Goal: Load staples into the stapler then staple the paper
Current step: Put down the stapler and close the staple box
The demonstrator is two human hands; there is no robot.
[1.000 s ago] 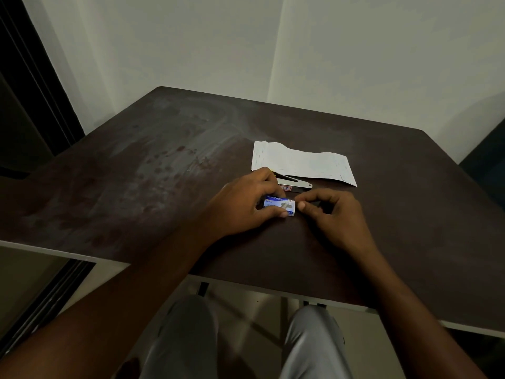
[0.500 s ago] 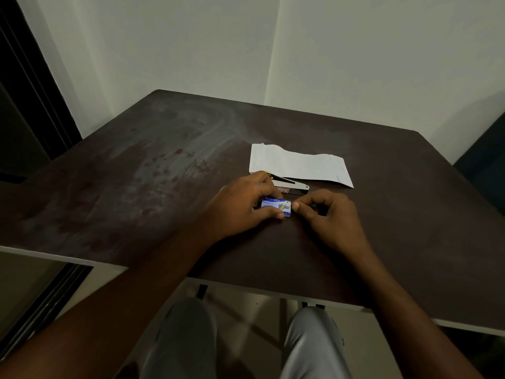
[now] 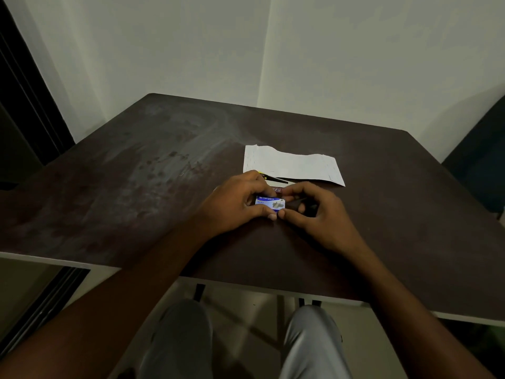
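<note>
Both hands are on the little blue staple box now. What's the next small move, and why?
Probably slide the box's inner tray out with the right hand while the left hand steadies the blue staple box. The box looks shut, with no staples showing, and the stapler lies untouched behind the hands beside the paper.

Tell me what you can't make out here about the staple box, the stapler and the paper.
- Staple box, head view: whether it is open; the left hand and right hand cover its ends.
- Stapler: mostly hidden behind both hands; loaded or not, unknown.
- Paper: print too small and dim to read.
</note>
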